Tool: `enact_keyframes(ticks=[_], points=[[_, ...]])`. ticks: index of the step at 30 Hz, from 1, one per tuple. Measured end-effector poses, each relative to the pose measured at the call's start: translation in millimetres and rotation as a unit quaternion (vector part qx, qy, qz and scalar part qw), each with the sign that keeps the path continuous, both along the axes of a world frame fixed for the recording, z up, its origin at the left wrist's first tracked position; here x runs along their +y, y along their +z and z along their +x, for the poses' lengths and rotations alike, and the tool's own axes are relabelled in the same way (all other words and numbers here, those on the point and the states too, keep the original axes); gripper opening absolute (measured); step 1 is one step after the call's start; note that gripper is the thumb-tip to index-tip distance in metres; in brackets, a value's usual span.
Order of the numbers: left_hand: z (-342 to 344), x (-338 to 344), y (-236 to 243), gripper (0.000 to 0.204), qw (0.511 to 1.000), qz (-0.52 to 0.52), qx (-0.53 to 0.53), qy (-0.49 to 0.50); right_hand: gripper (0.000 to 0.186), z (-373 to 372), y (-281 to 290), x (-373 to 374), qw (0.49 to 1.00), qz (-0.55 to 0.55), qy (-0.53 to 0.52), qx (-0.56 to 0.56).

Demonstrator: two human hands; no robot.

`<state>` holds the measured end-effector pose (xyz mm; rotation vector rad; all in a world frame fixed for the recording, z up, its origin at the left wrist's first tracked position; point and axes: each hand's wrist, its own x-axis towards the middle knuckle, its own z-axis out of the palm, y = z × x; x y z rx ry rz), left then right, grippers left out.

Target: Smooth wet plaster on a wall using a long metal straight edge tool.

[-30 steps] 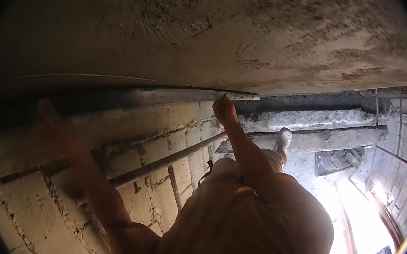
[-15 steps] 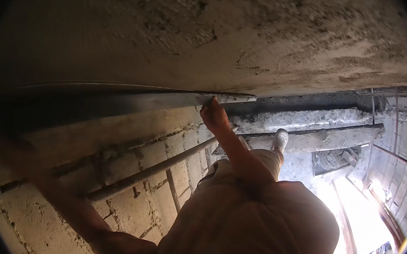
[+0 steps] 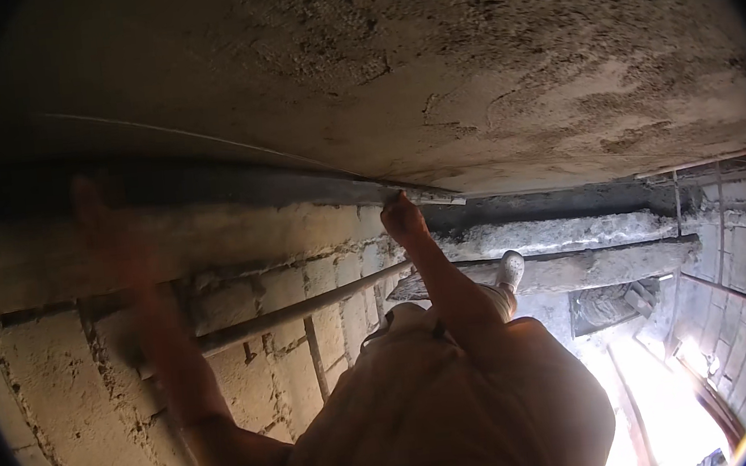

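Note:
A long metal straightedge (image 3: 287, 184) lies along a rough plastered wall surface (image 3: 501, 68), its pale right end showing past my right hand. My right hand (image 3: 403, 218) is closed on the bar near that end. Off to the left, my left hand (image 3: 102, 219) is raised in front of the bar's dark left part. It is smeared by motion, so whether its fingers touch the bar cannot be made out. Shadow hides the bar's left end.
A pole (image 3: 308, 306) runs slantwise before the block wall (image 3: 65, 388) on the left. Below are a thick plank (image 3: 592, 264), my shoe (image 3: 510, 269) and a tray of grey mortar (image 3: 609, 305). Thin rods (image 3: 724, 292) stand at the right; bright light floods the lower right.
My left hand has swung right and slightly up. My right hand stays closed on the straightedge, slightly lower and farther right in view; the bar's far end sits a little lower.

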<state>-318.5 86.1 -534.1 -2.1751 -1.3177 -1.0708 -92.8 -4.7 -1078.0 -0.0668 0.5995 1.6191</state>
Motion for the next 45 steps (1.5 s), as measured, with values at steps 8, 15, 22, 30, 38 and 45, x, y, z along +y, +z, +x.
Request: enact_keyframes(ticks=[8, 15, 22, 30, 38, 45], points=[[82.0, -5.4, 141.8, 0.066, 0.965, 0.014, -0.233, 0.116, 0.018, 19.2, 141.2, -8.3, 0.998, 0.045, 0.011, -0.034], [102.1, -30.0, 20.9, 0.083, 0.953, -0.134, -0.257, 0.084, 0.025, -15.1, 19.1, 11.3, 0.999, -0.012, -0.032, -0.013], [73.6, -22.0, -17.7, 0.068, 0.946, -0.153, -0.240, 0.157, 0.022, 1.0, -30.7, -3.9, 0.997, -0.071, -0.010, -0.007], [-38.7, -42.2, 74.0, 0.067, 0.978, -0.077, -0.033, 0.192, 0.017, -36.5, 73.5, -83.3, 0.994, 0.005, 0.093, 0.050], [41.1, -22.8, 131.3, 0.068, 0.973, 0.004, -0.187, 0.138, 0.018, -8.0, 124.7, -48.0, 0.997, 0.070, 0.009, 0.037], [92.2, -12.9, 145.9, 0.074, 0.982, -0.021, -0.146, 0.118, 0.022, 3.9, 128.5, -4.3, 0.998, 0.055, -0.009, -0.018]])
